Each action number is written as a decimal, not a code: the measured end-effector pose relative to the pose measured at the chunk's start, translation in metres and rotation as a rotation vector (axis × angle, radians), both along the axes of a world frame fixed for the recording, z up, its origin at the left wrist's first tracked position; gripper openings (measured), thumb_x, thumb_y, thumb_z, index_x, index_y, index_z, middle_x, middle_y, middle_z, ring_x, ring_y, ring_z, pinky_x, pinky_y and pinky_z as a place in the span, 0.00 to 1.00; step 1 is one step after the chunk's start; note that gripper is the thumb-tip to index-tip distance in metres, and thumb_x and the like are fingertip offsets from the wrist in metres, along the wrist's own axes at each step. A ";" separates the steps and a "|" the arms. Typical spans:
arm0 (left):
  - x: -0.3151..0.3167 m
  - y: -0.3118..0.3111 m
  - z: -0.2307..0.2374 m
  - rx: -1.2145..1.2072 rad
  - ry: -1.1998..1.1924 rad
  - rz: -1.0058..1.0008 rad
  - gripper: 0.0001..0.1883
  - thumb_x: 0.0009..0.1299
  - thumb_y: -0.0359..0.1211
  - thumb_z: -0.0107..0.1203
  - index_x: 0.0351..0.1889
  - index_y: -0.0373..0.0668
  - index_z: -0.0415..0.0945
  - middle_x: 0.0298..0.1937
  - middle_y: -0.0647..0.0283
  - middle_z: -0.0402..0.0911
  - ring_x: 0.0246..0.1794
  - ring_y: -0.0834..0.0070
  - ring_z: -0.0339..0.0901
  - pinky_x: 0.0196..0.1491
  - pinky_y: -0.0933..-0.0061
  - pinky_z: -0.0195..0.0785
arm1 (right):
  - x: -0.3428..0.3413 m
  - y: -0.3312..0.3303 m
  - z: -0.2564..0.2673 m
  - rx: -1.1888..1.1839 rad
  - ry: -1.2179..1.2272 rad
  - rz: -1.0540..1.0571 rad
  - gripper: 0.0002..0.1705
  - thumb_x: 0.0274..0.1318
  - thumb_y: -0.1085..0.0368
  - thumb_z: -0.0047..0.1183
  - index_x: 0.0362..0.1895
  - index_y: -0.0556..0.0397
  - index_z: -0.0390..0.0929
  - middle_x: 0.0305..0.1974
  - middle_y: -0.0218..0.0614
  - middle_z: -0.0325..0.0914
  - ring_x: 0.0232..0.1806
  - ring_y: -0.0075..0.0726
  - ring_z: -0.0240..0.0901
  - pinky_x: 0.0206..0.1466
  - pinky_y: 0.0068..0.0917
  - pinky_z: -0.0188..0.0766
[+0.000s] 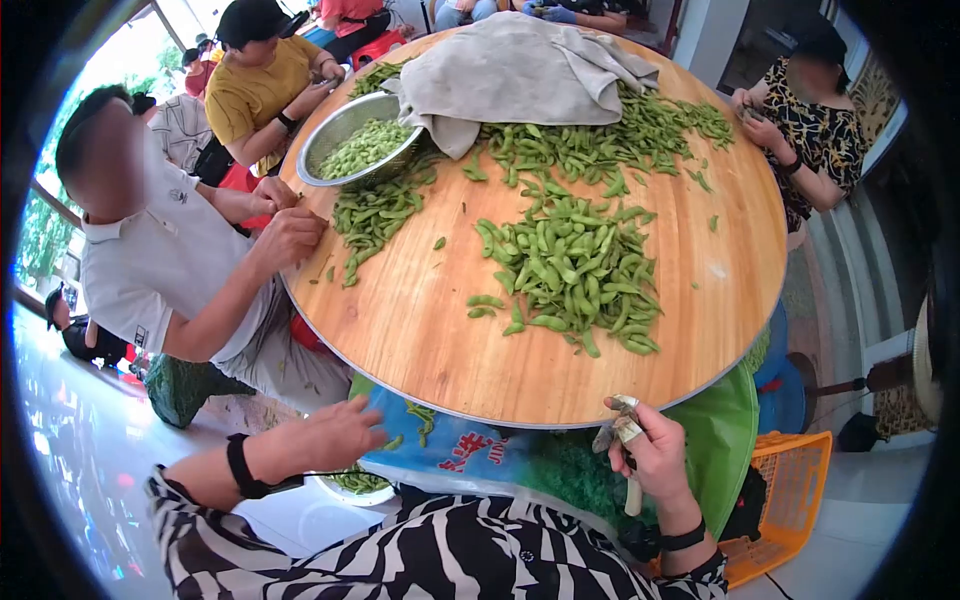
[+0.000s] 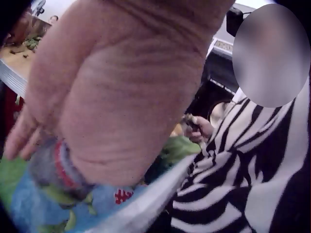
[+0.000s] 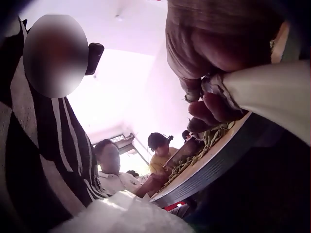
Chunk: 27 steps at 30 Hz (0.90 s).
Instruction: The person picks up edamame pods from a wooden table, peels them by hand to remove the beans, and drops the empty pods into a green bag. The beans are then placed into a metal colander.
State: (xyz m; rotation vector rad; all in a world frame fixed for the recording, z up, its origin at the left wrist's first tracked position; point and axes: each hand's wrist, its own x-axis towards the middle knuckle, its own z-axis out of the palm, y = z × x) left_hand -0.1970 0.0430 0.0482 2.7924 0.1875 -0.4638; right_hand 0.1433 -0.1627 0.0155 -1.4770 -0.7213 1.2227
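Observation:
My left hand (image 1: 335, 440) is spread, its fingers slightly blurred, over the printed blue plastic sheet (image 1: 460, 455) on my lap. Several green soybean pods (image 1: 422, 424) lie on that sheet near the fingertips. In the left wrist view a grey cover with a red band (image 2: 63, 167) shows beyond the palm. My right hand (image 1: 655, 455), with wrapped fingers (image 1: 627, 430), grips a tool with a pale smooth handle (image 3: 272, 92) by the table's near edge; its working end is hidden. On the wooden table (image 1: 400, 340), a heap of soybean pods (image 1: 575, 265) lies in front of me.
A steel colander (image 1: 318, 150) of pods stands at the left, beside a grey cloth (image 1: 520, 75) covering part of a larger heap. People sit around the table. Below are an orange crate (image 1: 800, 490) on the right and a bowl of pods (image 1: 358, 482) on the left.

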 end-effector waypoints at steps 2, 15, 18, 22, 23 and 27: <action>-0.009 0.000 0.008 -0.014 0.356 0.050 0.12 0.52 0.22 0.55 0.35 0.39 0.70 0.37 0.51 0.72 0.37 0.53 0.75 0.39 0.60 0.71 | 0.000 0.004 0.000 0.022 -0.016 0.020 0.18 0.64 0.70 0.39 0.55 0.63 0.72 0.22 0.29 0.72 0.16 0.16 0.65 0.17 0.13 0.58; 0.171 0.050 -0.035 0.125 -0.400 0.577 0.11 0.60 0.32 0.59 0.37 0.39 0.72 0.34 0.53 0.73 0.38 0.52 0.73 0.40 0.55 0.66 | -0.011 0.006 0.009 0.000 -0.042 0.045 0.18 0.64 0.68 0.44 0.57 0.60 0.72 0.19 0.27 0.72 0.16 0.13 0.61 0.19 0.13 0.57; 0.168 0.044 -0.043 0.238 -0.522 0.459 0.06 0.58 0.30 0.56 0.32 0.41 0.74 0.35 0.55 0.76 0.39 0.55 0.76 0.40 0.54 0.67 | -0.012 0.003 0.008 0.015 -0.022 0.023 0.19 0.65 0.67 0.42 0.57 0.59 0.71 0.19 0.28 0.72 0.16 0.14 0.62 0.19 0.13 0.57; 0.163 0.040 -0.042 0.197 -0.550 0.412 0.07 0.56 0.27 0.56 0.32 0.43 0.74 0.36 0.55 0.76 0.45 0.57 0.75 0.43 0.51 0.65 | -0.010 0.007 0.003 0.095 0.092 0.002 0.21 0.67 0.64 0.36 0.59 0.60 0.70 0.20 0.31 0.72 0.16 0.17 0.61 0.19 0.15 0.57; 0.163 0.041 -0.045 0.161 -0.548 0.445 0.07 0.55 0.26 0.57 0.32 0.42 0.73 0.36 0.54 0.76 0.45 0.55 0.74 0.44 0.48 0.64 | -0.010 0.008 0.002 0.114 0.128 -0.013 0.22 0.67 0.63 0.34 0.59 0.60 0.69 0.20 0.32 0.72 0.16 0.18 0.61 0.20 0.16 0.58; 0.171 0.046 -0.054 0.083 -0.551 0.644 0.09 0.53 0.26 0.57 0.32 0.40 0.72 0.38 0.51 0.76 0.44 0.51 0.72 0.44 0.46 0.63 | -0.013 0.018 0.007 0.093 0.157 -0.016 0.23 0.67 0.63 0.33 0.60 0.61 0.67 0.21 0.34 0.72 0.16 0.20 0.62 0.20 0.16 0.58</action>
